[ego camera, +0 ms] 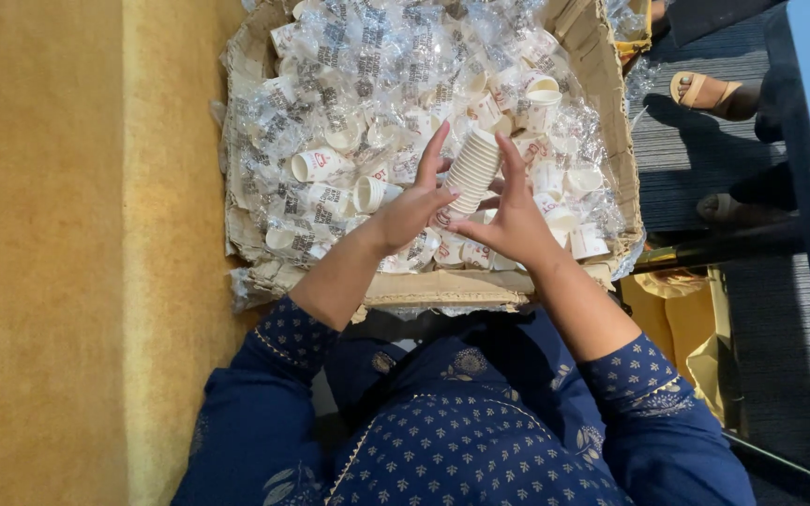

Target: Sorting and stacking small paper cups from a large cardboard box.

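Both hands' grip, left hand (412, 208) and right hand (515, 217), encloses the cup stack (472, 171).

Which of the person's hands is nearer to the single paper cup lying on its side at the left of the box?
Left. The left hand is just right of that paper cup; the right hand is farther right, beyond the cup stack.

left hand (412, 208), right hand (510, 220) | hold cup stack (473, 171) | over cardboard box (602, 66)
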